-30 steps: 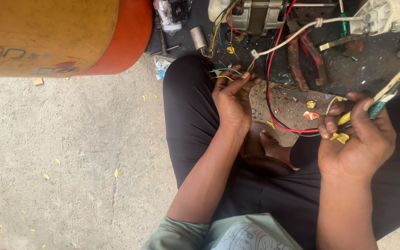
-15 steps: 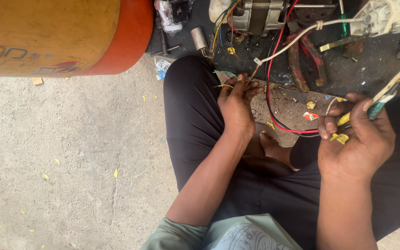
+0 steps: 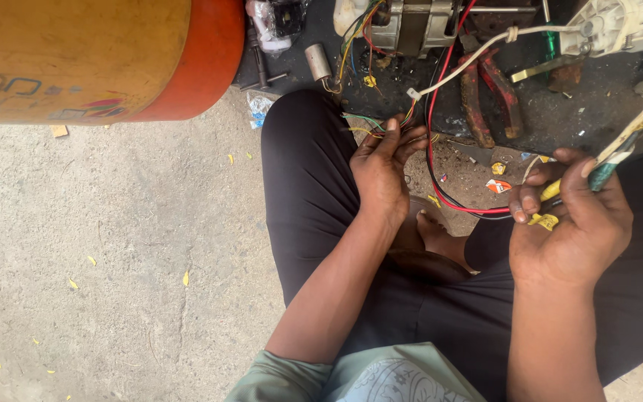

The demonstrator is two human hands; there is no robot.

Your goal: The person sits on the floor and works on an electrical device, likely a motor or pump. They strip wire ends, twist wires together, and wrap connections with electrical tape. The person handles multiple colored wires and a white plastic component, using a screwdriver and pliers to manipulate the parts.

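Over the lap, left hand point(image 3: 382, 173) pinches thin wires point(image 3: 370, 128); right hand point(image 3: 571, 216) grips a cutter point(image 3: 610, 168); concrete floor point(image 3: 113, 246) lies leftward.

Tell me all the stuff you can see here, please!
Gas cylinder: one, yellow-orange with a red end, lying top left.
Thin wires: a bunch, green, yellow and red, at the left fingers.
Motor: one, grey metal, top centre.
Small capacitor: one, silver, beside the motor.
Red cable: one, looping down from the motor.
White cord: one, running across the top right.
Pliers: one, rusty red handles, on the dark mat.
Tool: one, green and yellow handle, in the right hand.
Concrete floor: grey, dotted with yellow bits.
Left hand: touching the wires.
Right hand: gripping the tool.
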